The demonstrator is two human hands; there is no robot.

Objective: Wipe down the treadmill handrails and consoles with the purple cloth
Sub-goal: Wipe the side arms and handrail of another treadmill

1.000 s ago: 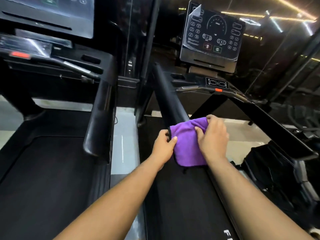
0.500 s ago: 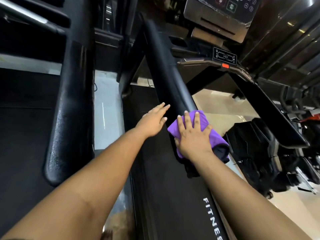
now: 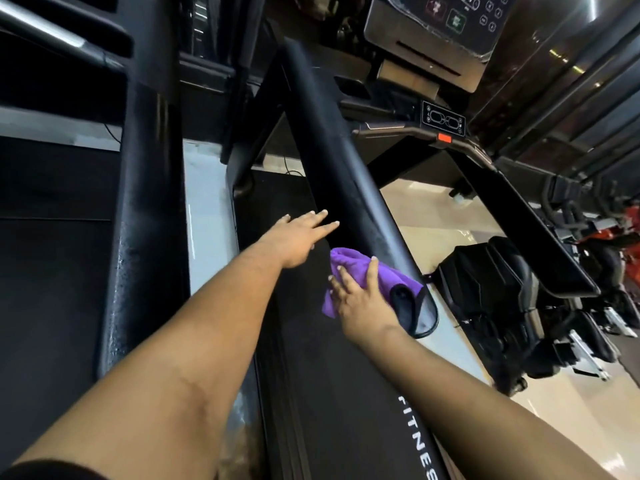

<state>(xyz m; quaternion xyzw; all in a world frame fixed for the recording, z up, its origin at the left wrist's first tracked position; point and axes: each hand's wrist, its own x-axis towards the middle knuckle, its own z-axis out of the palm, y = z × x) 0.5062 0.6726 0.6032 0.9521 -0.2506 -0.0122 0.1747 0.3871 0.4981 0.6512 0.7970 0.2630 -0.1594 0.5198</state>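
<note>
Head view: purple cloth (image 3: 360, 271) draped over near end of left handrail (image 3: 343, 174), folded to wrap rail so one pass likely covers top and side. Right hand (image 3: 360, 299) flat on cloth, fingers straight, pressing it against rail. Left hand (image 3: 298, 237) fingers extended, holding nothing, beside rail; contact with rail unclear. Console (image 3: 433, 32) beyond far end, probably a later step.

Both bare arms reach forward. The left hand (image 3: 298, 237) is flat, fingers straight and together, pointing far right. The right hand (image 3: 360, 299) lies nearer, fingers spread, pressing down.
</note>
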